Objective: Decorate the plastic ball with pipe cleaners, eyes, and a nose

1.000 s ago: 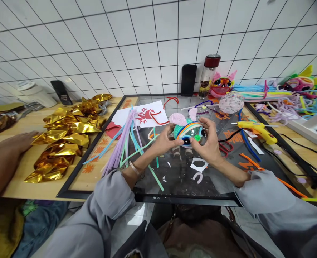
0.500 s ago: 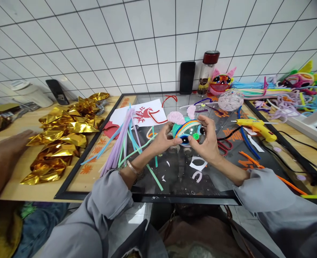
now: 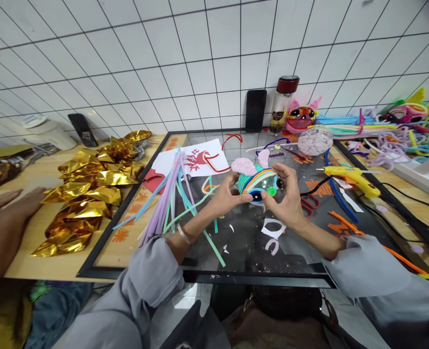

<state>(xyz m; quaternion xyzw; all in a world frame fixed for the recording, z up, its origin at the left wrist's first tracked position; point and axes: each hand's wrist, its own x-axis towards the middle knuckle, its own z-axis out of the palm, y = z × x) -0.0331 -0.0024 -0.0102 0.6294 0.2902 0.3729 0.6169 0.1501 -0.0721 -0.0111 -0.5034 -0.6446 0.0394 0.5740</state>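
Between my two hands, raised over the black-framed board [image 3: 243, 264], is a round animal-head craft [image 3: 257, 181] wound with pipe cleaners. It has a clear front, pink ears, teal and rainbow bands, dark eyes and a green nose. My left hand [image 3: 229, 196] grips its left side, thumb along the lower edge by an eye. My right hand [image 3: 286, 196] holds the right side, thumb close to the green nose. Fingers at the back are partly hidden behind the craft. Below it lie a white paper cutout [image 3: 273, 228] and a small pink curved piece [image 3: 272, 246].
A bundle of pipe cleaners [image 3: 165, 201] and red-printed paper [image 3: 205, 157] lie left. Red scissors [image 3: 310, 205] and a yellow glue gun [image 3: 356, 179] lie right. A bottle [image 3: 279, 114] and phone [image 3: 255, 110] stand by the wall. Another person's arm [image 3: 9, 232] rests beside gold foil [image 3: 87, 194].
The whole view has shifted slightly, with things appearing a little lower and further right. Both hands keep hold of the craft. More of the other person's hands shows at the left.
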